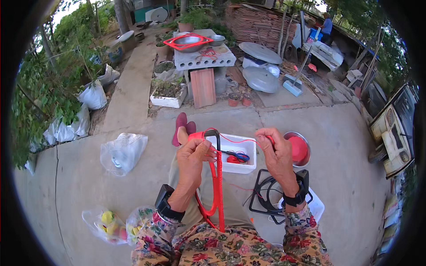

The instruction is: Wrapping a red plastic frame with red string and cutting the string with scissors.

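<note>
My left hand pinches the upper corner of a frame that rests upright against my lap. Red cord covers most of its bars, while the curved corner shows bare black. A thin red cord arcs from that corner across to my right hand. That hand is closed around a small red bundle of cord, partly hidden by the fingers. Below the gap between my hands stands a white box with blue-handled scissors and a red bundle inside.
Beyond my right hand is a metal bowl with red contents. Bare black frames lie by my right forearm. Clear plastic bags of fruit sit at left. Ahead, a concrete block table carries bowls and a red frame. A person is far right.
</note>
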Tool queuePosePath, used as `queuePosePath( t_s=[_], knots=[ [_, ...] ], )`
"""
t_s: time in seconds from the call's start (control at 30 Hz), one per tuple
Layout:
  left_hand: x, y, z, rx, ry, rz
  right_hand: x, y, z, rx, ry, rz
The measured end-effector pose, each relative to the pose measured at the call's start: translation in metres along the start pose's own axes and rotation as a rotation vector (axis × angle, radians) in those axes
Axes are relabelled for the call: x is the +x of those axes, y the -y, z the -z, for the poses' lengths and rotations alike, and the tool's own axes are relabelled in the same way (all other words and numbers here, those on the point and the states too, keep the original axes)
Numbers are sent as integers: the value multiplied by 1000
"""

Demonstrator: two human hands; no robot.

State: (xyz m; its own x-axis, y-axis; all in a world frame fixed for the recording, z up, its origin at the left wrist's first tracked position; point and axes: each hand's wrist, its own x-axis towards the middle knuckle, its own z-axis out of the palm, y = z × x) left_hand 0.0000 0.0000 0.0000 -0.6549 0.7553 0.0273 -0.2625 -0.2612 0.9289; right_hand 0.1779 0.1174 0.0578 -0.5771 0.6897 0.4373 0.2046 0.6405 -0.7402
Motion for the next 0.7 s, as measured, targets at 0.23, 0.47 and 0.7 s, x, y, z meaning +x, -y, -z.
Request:
queuePosePath(
  t_s=[0.23,0.47,0.7],
  knots=[
    [8,-7,-1,-86,-70,200,-9,-29,-53,127,408,94],
    [9,-9,3,16,-27,234,21,-21,-76,264,648,-81],
    [12,-12,13,139,86,263,33,-26,-85,240,725,35]
  ],
)
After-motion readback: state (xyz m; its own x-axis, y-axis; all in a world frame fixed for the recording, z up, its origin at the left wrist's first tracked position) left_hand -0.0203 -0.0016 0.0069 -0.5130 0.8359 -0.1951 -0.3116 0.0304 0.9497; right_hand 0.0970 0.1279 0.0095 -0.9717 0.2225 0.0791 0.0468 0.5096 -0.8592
